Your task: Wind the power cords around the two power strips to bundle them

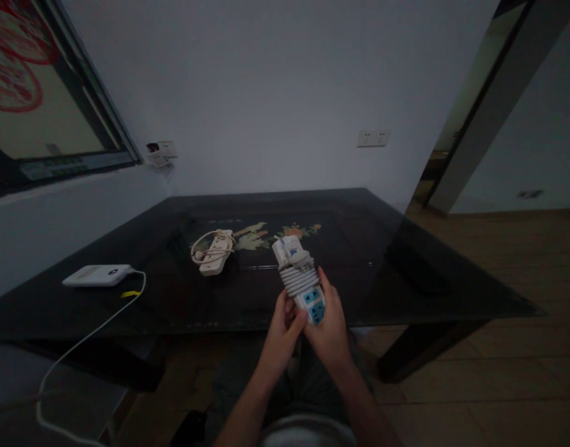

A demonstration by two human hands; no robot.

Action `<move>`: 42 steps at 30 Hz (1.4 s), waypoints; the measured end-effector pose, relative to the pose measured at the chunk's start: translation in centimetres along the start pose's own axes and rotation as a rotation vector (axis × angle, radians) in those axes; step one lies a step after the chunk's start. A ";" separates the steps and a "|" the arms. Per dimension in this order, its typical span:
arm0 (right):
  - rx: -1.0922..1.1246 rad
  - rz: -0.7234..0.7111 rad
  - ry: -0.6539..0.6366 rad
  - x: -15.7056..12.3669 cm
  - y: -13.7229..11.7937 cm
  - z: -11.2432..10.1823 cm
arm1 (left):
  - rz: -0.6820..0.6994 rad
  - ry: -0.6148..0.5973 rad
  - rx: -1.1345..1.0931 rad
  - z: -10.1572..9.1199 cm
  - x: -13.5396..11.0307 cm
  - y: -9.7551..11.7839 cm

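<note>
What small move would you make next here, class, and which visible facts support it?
Perhaps slide the right-hand grip up onto the coiled cord, with the left-hand grip steadying the power strip: the cord is wound around its middle, while both grips sit mostly toward its near end.

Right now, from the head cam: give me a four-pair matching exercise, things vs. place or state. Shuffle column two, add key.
Things
1. Blue-socketed power strip
2. All-white power strip
3. White box
4. Right-hand wall sockets

Place or state
A. Above the table, on the wall
B. On the table, with a white cable at one end
C. Held between left hand and right hand
D. On the table, loose cord looped over it

Pairs: 1-C, 2-D, 3-B, 4-A
</note>
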State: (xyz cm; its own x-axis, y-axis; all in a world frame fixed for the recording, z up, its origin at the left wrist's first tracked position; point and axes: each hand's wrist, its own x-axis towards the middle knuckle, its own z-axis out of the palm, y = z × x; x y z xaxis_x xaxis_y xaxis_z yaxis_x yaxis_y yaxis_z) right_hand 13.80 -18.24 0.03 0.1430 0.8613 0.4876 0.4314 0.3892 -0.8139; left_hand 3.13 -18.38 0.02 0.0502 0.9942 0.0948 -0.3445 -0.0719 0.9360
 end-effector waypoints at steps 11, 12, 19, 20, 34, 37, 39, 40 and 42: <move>0.184 -0.023 -0.295 -0.5 -2.1 -3.0 | -0.055 0.007 -0.006 -2.1 -0.9 2.4; 0.187 -0.040 -0.220 0.0 -2.2 -3.8 | -0.089 -0.025 -0.028 -2.3 -1.2 2.6; 0.128 -0.228 -0.067 1.0 -3.7 -5.1 | -0.335 -0.283 -0.181 -1.7 -3.8 2.6; 0.119 -0.243 -0.061 1.0 -3.8 -5.0 | -0.349 -0.294 -0.173 -1.6 -4.0 2.5; 0.057 -0.190 -0.163 1.9 -2.0 -5.4 | -0.213 -0.203 0.291 -2.0 -3.2 2.3; 0.044 -0.218 -0.113 1.8 -1.8 -5.5 | -0.189 -0.215 0.331 -2.2 -3.1 2.4; 0.050 -0.228 -0.090 1.8 -1.8 -5.5 | -0.176 -0.224 0.348 -2.3 -3.1 2.4; 0.056 -0.228 -0.081 1.8 -1.8 -5.5 | -0.166 -0.224 0.361 -2.3 -3.1 2.5; 0.067 -0.215 -0.066 1.7 -1.9 -5.6 | -0.142 -0.224 0.392 -2.4 -3.1 2.5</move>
State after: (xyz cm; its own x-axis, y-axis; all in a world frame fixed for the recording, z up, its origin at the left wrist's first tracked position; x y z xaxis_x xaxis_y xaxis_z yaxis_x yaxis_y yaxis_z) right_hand 18.17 -19.33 4.21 -0.0059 0.7747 0.6323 0.3853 0.5853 -0.7134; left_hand -0.18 -21.42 1.23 0.2873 0.9577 -0.0133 0.0584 -0.0037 0.9983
